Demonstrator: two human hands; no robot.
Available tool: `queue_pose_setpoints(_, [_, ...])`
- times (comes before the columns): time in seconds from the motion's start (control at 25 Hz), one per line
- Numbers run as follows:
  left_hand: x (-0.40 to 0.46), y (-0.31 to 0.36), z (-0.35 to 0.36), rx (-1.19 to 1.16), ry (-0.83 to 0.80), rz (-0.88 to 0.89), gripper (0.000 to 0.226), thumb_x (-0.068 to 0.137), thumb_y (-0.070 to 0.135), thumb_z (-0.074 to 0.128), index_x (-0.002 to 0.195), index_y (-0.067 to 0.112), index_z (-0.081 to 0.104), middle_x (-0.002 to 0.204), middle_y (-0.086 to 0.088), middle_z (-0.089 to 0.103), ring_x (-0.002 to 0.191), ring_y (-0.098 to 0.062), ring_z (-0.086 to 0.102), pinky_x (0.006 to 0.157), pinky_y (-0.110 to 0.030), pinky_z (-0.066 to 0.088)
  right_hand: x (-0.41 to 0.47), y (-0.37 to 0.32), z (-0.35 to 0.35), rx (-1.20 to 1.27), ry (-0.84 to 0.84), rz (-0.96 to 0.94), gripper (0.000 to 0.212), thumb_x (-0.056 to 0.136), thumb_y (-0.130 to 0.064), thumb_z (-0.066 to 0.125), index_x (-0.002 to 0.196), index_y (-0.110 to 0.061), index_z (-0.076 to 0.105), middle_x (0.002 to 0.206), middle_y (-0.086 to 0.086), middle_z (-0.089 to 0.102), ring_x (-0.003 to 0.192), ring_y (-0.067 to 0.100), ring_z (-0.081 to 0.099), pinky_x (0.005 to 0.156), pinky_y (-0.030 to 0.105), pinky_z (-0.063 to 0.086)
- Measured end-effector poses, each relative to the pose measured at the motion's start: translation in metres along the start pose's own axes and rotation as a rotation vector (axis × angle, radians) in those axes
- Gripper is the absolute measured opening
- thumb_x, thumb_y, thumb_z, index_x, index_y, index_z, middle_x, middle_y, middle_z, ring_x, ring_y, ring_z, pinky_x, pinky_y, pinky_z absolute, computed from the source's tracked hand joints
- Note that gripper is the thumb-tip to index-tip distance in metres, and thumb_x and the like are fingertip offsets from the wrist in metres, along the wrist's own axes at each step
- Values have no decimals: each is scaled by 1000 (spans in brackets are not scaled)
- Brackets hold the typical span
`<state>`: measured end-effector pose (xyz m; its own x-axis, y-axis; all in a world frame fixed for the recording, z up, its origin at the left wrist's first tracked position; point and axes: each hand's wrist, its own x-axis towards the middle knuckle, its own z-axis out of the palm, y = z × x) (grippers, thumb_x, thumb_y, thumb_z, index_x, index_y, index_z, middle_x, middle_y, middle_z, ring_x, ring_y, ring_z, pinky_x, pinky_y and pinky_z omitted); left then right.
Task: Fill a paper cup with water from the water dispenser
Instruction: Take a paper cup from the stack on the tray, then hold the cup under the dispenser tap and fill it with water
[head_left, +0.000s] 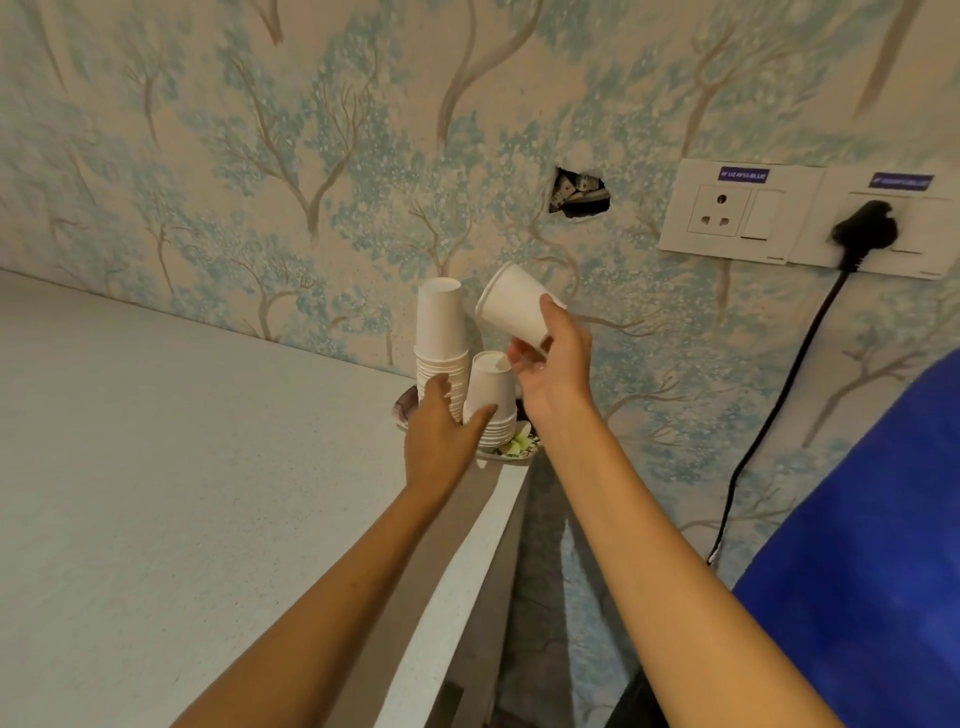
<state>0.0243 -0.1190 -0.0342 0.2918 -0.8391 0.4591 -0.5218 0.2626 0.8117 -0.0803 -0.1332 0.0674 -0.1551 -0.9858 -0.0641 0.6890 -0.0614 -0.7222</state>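
My right hand (551, 370) holds a single white paper cup (511, 306) tilted, its mouth pointing up and left, lifted above the stacks. Two stacks of upside-down white paper cups stand on a small patterned plate (514, 451) at the counter's far right corner: a tall stack (440, 332) and a shorter stack (491, 387). My left hand (441, 434) rests against both stacks, thumb on the tall one, fingers around the base of the short one. The blue top of the water dispenser bottle (872, 545) fills the lower right.
The pale speckled counter (182, 493) runs left, ending at an edge by the cups. On the wallpapered wall are a hole (579, 195), a socket panel (737, 210) and a black plug (865, 228) with its cord hanging down beside the blue bottle.
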Motion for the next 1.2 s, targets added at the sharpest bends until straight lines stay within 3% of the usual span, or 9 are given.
queue_pose_setpoints(0.12, [-8, 31, -28, -288, 36, -71, 49, 87, 37, 64, 128, 15, 49, 124, -6, 63, 107, -16, 62, 91, -35, 53, -26, 2, -8, 303, -70, 264, 27, 87, -25, 58, 103, -4, 54, 102, 18, 51, 83, 27, 52, 71, 31, 49])
queue_pose_setpoints(0.24, [-17, 59, -50, -603, -140, -174, 61, 86, 38, 65, 137, 17, 40, 129, -4, 59, 113, -12, 59, 98, -34, 50, -56, 9, -17, 324, -135, 395, 39, 86, -32, 52, 115, -5, 54, 107, 18, 55, 84, 28, 57, 71, 31, 50])
queue_pose_setpoints(0.44, [-63, 78, -67, -596, -290, -111, 63, 69, 37, 81, 123, 21, 54, 118, -4, 66, 108, -17, 65, 85, -29, 54, -111, 5, -44, 142, -241, 501, 45, 88, -33, 48, 123, -7, 57, 114, 19, 62, 101, 30, 61, 91, 36, 48])
queue_pose_setpoints(0.52, [-90, 86, -71, -599, -283, -123, 61, 68, 34, 80, 122, 20, 54, 118, -6, 64, 104, -14, 66, 82, -25, 54, -133, 1, -59, -28, -224, 490, 44, 89, -37, 49, 124, -11, 58, 121, 16, 62, 110, 30, 59, 87, 38, 52])
queue_pose_setpoints(0.64, [-127, 97, -75, -574, -268, -106, 57, 72, 30, 76, 123, 24, 50, 115, 3, 65, 102, -7, 65, 79, -20, 53, -163, -5, -79, -291, -178, 347, 36, 93, -34, 47, 124, -17, 57, 112, 8, 62, 103, 23, 58, 73, 33, 49])
queue_pose_setpoints(0.76, [-156, 107, -81, -563, -257, -88, 48, 75, 22, 77, 116, 32, 53, 115, 7, 65, 106, -8, 63, 79, -20, 54, -194, -16, -93, -505, -179, 77, 27, 93, -22, 45, 116, -26, 58, 118, 3, 62, 107, 17, 57, 86, 34, 47])
queue_pose_setpoints(0.88, [-180, 117, -91, -518, -329, -41, 52, 76, 20, 78, 122, 30, 53, 120, 3, 64, 109, -12, 62, 87, -27, 54, -224, -24, -107, -574, -220, -124, 45, 93, -18, 45, 138, -20, 44, 139, 2, 51, 125, 15, 49, 107, 36, 40])
queue_pose_setpoints(1.04, [-224, 129, -107, -467, -407, 29, 57, 80, 14, 74, 129, 28, 46, 122, 6, 61, 108, -8, 62, 87, -23, 53, -279, -32, -133, -731, -314, -312, 57, 91, -26, 58, 142, -21, 35, 138, -7, 46, 123, 5, 45, 92, 12, 41])
queue_pose_setpoints(1.2, [-282, 136, -127, -406, -543, 69, 61, 79, 19, 75, 128, 38, 43, 119, 19, 58, 109, 0, 59, 89, -19, 50, -346, -35, -166, -888, -319, -390, 79, 77, -31, 74, 143, -26, 31, 134, -12, 45, 125, 3, 42, 96, 10, 41])
